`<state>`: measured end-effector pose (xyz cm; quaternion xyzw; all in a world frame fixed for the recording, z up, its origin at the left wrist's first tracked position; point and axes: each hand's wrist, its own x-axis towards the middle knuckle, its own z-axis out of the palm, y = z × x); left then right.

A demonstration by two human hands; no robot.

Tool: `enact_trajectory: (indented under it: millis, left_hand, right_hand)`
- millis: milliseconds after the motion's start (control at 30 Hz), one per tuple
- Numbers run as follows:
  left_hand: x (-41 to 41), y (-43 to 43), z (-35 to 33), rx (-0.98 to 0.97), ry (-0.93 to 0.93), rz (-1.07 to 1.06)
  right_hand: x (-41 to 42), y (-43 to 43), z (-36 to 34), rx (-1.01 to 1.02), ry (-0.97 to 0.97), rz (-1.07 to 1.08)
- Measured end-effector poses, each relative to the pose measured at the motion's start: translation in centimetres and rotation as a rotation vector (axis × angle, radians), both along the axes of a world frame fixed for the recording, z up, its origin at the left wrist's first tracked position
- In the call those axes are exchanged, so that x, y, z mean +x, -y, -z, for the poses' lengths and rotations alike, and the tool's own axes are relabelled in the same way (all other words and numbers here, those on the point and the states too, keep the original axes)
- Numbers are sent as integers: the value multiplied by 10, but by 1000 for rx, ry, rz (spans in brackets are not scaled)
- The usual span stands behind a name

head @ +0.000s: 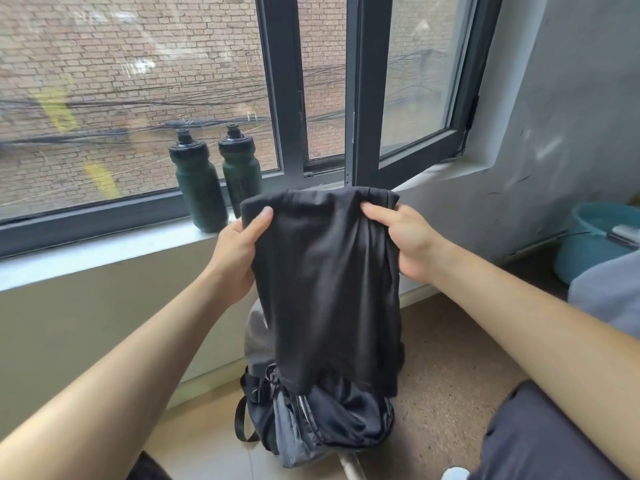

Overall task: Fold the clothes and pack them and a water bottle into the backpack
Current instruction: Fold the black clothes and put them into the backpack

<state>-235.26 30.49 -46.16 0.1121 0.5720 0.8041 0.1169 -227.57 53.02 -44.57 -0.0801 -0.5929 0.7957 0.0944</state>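
Observation:
A black garment (pixel 329 289) hangs folded lengthwise in front of me. My left hand (pixel 239 251) pinches its upper left corner and my right hand (pixel 405 237) grips its upper right corner. The cloth's lower end dangles over the open top of a black and grey backpack (pixel 311 427) that stands on the floor against the wall. Two dark green water bottles (pixel 199 185) (pixel 240 171) with black caps stand upright on the window sill, behind and left of the garment. The garment hides the backpack's upper part.
A grey window sill (pixel 104 251) runs along the left under a dark-framed window. A teal bucket (pixel 602 237) sits at the right by the wall. Grey fabric (pixel 609 292) and my dark-clad knee (pixel 540 438) fill the lower right.

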Motion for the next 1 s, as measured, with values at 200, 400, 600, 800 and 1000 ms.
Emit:
enact_trajectory:
  millis: [200, 400, 600, 800, 1000]
  left_hand:
    - [-18, -2, 20, -280, -93, -228]
    - [36, -25, 28, -429, -282, -297]
    - [75, -67, 47, -538, -224, 36]
    - [56, -71, 60, -905, -402, -228]
    - [22, -41, 77, -1143, -399, -160]
  right_hand:
    - [-2, 4, -2, 105, -30, 97]
    - [-1, 19, -12, 28, 18, 241]
    - [12, 31, -21, -232, 77, 240]
    - [15, 35, -23, -337, 88, 249]
    - [6, 3, -13, -301, 37, 386]
